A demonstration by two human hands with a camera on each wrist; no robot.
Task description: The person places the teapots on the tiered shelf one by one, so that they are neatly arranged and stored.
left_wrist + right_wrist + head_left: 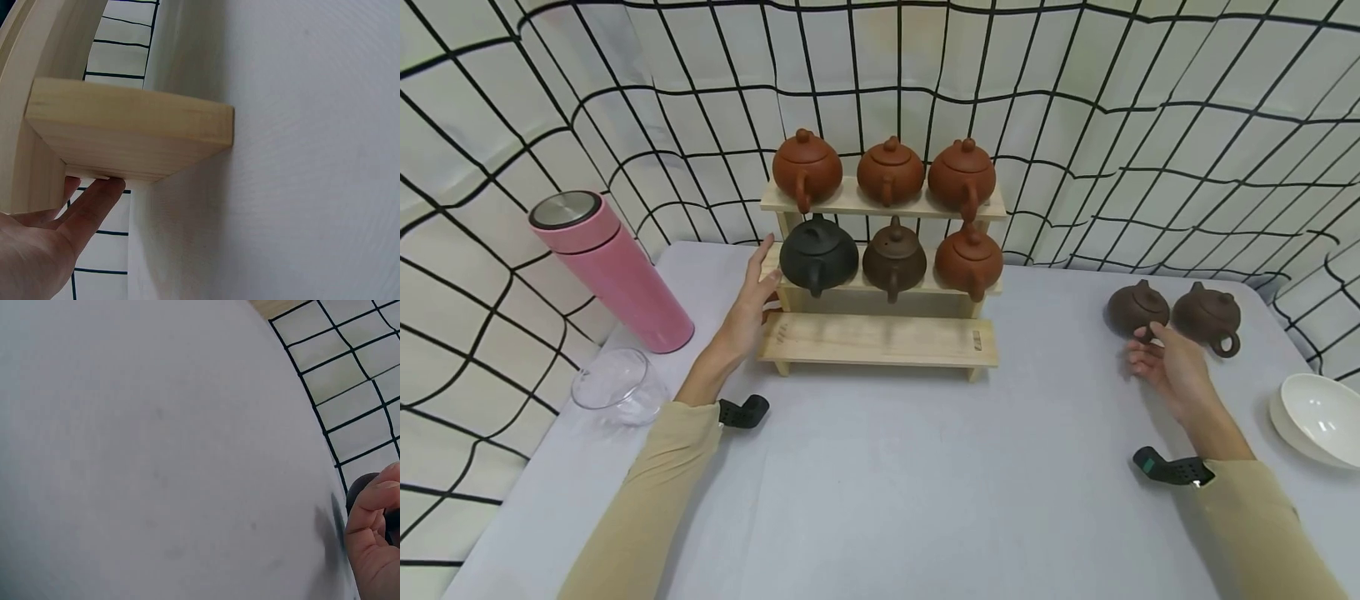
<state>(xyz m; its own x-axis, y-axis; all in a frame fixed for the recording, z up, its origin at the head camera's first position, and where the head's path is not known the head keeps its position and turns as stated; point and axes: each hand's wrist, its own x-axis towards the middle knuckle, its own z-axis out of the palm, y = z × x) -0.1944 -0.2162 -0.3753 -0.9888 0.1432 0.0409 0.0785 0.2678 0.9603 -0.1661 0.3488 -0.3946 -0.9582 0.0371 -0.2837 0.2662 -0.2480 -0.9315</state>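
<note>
A tiered wooden stand [880, 340] carries several clay teapots on its upper two levels. My left hand [747, 310] holds the stand's left end at the middle level. In the left wrist view its fingers [90, 212] reach in under a wooden board [131, 134]. Far to the right, my right hand [1182, 373] pinches a dark brown teapot [1133, 308] by its near side, where the fingers cover its handle. The right wrist view catches only curled fingers [369, 509] with a dark rounded part of the teapot [360, 485] behind them.
Another brown teapot [1206, 317] stands close beside the held one. A white bowl [1311, 421] is at the right edge. On the left are a pink flask [625, 279] and a clear glass bowl [617, 387]. Black netting [1045, 92] borders the white table [925, 492].
</note>
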